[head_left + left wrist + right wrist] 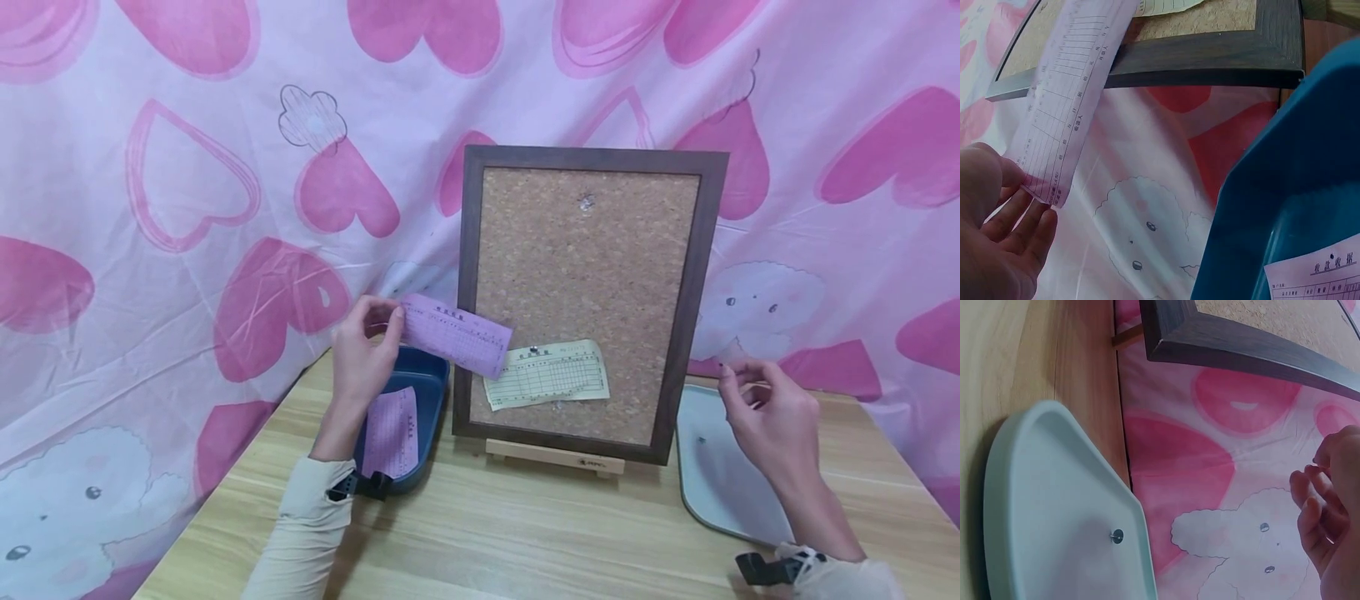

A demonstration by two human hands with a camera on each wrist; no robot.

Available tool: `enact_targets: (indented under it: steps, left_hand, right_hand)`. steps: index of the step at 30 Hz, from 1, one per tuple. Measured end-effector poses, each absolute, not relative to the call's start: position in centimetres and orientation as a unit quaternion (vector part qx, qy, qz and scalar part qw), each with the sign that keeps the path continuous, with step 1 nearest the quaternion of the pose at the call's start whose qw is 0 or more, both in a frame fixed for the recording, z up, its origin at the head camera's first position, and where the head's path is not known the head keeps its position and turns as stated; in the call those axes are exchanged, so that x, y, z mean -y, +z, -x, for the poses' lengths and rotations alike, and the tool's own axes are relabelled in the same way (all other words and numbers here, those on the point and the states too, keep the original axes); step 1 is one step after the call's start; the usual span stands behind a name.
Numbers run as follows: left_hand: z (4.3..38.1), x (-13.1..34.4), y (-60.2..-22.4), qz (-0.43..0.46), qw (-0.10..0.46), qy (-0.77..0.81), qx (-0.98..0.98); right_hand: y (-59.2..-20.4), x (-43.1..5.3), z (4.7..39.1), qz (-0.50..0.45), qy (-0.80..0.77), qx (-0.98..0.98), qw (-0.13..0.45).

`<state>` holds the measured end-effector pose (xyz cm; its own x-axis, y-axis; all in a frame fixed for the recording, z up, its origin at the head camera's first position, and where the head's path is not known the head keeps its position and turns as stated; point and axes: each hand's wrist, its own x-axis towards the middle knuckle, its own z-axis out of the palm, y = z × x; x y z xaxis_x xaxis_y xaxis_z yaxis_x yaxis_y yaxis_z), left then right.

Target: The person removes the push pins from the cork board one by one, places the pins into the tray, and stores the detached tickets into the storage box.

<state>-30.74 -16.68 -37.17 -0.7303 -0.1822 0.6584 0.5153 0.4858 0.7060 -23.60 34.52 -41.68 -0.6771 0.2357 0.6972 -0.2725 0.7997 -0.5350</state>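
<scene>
My left hand (366, 346) pinches one end of a pink receipt slip (456, 335), thumb against fingers. The slip's far end overlaps the cork board (585, 275) and the edge of a pale yellow receipt slip (551, 375) low on it. A pin (534, 350) sits at the yellow slip's top edge. To the right of the board, my right hand (772, 417) pinches a tiny dark-tipped thing, seemingly a thumbtack (722, 365), mostly hidden by the fingertips. Below that hand, a metal thumbtack (1117, 536) lies in the pale tray (1041, 506).
A blue tray (433, 400) at the left holds another pink slip (392, 433). The dark-framed board leans on a wooden easel (555, 457) on the wooden table (525, 533). Another pin (586, 202) is near the board's top. A pink heart-print cloth (225, 333) hangs behind.
</scene>
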Motion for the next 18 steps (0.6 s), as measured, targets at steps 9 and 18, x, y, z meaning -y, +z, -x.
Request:
enact_targets:
  steps: [9,18]
  left_hand:
    - [30.7,16.7,-37.1,0.101,0.344,-0.497,0.79]
    - [30.7,17.0,-37.1,0.094,0.332,-0.494,0.798]
  right_hand:
    - [-41.9,-35.2,23.6,-0.003,0.302,0.893,0.335]
    - [-42.1,-36.0,23.7,-0.009,0.276,0.92,0.279]
